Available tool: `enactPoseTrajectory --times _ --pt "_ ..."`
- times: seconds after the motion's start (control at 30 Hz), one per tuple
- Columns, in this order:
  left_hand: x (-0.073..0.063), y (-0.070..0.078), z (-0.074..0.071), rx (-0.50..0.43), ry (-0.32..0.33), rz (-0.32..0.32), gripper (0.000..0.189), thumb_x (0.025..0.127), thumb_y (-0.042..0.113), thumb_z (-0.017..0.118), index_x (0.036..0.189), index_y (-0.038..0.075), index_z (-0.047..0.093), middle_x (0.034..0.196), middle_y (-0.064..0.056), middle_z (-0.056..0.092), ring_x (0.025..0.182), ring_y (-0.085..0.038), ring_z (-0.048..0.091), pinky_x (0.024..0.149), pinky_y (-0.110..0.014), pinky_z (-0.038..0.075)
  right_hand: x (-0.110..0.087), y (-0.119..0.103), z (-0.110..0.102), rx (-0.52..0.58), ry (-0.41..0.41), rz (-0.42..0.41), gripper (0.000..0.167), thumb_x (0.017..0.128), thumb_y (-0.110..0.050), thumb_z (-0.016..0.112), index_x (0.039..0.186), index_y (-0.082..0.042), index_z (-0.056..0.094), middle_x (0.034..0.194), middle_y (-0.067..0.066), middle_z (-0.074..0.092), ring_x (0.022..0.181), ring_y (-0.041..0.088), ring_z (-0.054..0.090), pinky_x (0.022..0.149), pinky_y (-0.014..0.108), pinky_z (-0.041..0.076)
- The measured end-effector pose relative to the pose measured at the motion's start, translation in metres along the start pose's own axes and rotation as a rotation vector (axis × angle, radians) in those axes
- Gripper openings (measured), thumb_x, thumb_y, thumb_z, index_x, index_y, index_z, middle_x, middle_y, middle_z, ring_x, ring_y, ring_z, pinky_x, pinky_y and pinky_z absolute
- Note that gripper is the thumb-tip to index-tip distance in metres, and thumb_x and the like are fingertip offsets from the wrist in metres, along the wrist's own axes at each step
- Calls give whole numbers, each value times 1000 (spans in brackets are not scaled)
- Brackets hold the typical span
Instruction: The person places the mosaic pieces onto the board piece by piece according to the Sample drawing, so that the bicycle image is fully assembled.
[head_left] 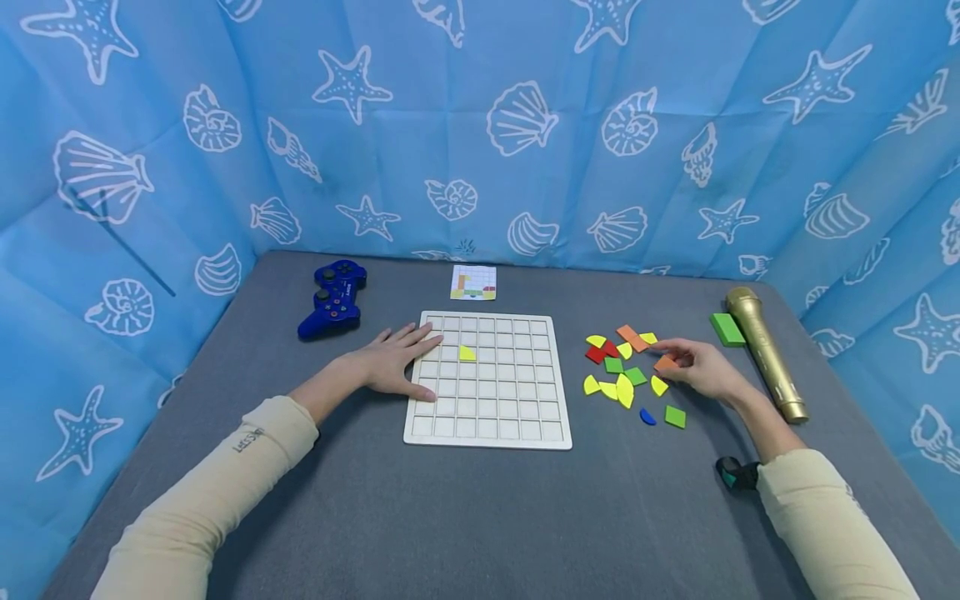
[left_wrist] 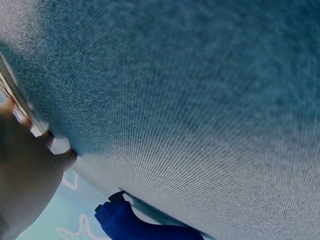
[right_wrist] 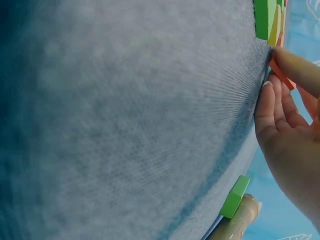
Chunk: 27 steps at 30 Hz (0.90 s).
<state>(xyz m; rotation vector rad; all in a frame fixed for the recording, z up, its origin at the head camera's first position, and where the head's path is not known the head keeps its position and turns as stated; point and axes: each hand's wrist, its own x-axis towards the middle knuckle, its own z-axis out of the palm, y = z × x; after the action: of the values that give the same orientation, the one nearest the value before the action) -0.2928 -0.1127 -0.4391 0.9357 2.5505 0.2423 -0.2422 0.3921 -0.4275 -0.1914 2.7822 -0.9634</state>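
Observation:
My left hand (head_left: pixel 396 363) rests with spread fingers on the left edge of a white grid board (head_left: pixel 504 440). One yellow piece with a curved side (head_left: pixel 467 354) sits in a cell in the board's upper part. To the right of the board, my right hand (head_left: pixel 701 368) pinches an orange block (right_wrist: pixel 283 76) between thumb and fingers, close to the table. Around it lie loose flat pieces: another orange block (head_left: pixel 632 337), red pieces (head_left: pixel 595 354), green pieces (head_left: pixel 636 376), several yellow pieces (head_left: pixel 625 391) and a blue piece (head_left: pixel 647 417).
Behind the board lies a small card (head_left: pixel 473 282) printed with a coloured grid pattern. A blue game controller (head_left: pixel 333 298) is at the back left. At the right are a gold microphone (head_left: pixel 767 354) and a green block (head_left: pixel 727 330). A patterned blue curtain (head_left: pixel 480 167) borders the grey table.

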Motion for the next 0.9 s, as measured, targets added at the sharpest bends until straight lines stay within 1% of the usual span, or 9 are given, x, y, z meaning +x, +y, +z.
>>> enactPoseTrajectory --times 0.07,0.17,0.23,0.3,0.4,0.5,0.57,0.73,0.9 --pt "-1 1 -1 -2 3 1 104 78 76 53 155 25 6 159 -2 -5 143 -29 -6 110 -57 0 1 -1 0 -28 22 0 39 94 -10 61 130 4 54 115 25 56 91 29 54 70 34 46" --pt "-2 1 -1 -7 8 5 105 77 75 54 155 24 7 159 -3 -4 143 -30 -5 109 -58 0 2 -3 0 -26 62 11 36 96 -10 58 128 5 54 109 24 59 85 27 57 67 34 48" --pt "-2 1 -2 -9 11 10 105 77 75 55 155 23 7 159 -4 -4 143 -31 -5 109 -59 0 3 -6 0 21 81 26 37 97 -12 57 128 6 53 104 22 62 81 24 59 66 33 49" --pt "-2 1 -1 -12 11 12 105 77 75 55 155 23 7 159 -4 -4 143 -31 -5 109 -59 0 4 -9 0 92 92 51 40 98 -18 57 130 6 51 104 23 63 83 23 62 67 32 52" --pt "-1 0 -1 -14 10 10 105 77 76 55 155 24 7 159 -3 -4 143 -30 -6 109 -58 0 7 -17 0 189 94 93 47 98 -27 57 132 4 50 113 24 62 93 24 64 75 34 53" --pt "-1 -1 -1 -13 11 7 105 77 76 54 155 25 6 159 -2 -5 143 -30 -6 109 -58 0 10 -28 1 254 81 126 51 97 -31 58 133 3 49 118 25 60 99 28 62 82 38 52" --pt "-1 -2 0 -10 9 3 106 76 77 54 155 25 6 159 -2 -6 143 -30 -6 110 -57 0 12 -35 2 284 68 136 51 96 -31 59 132 4 49 117 25 61 100 30 62 85 40 51" --pt "-1 -1 0 -9 6 3 106 76 78 53 155 25 7 159 -2 -5 143 -30 -5 109 -58 0 16 -50 9 338 15 119 50 94 -26 63 130 7 49 114 23 64 97 30 63 84 40 51" --pt "0 -1 1 -7 5 2 104 77 77 53 155 25 7 159 -2 -5 143 -30 -5 110 -58 1 19 -62 18 430 -54 94 45 96 -17 61 129 10 47 116 25 61 95 26 65 85 40 51"
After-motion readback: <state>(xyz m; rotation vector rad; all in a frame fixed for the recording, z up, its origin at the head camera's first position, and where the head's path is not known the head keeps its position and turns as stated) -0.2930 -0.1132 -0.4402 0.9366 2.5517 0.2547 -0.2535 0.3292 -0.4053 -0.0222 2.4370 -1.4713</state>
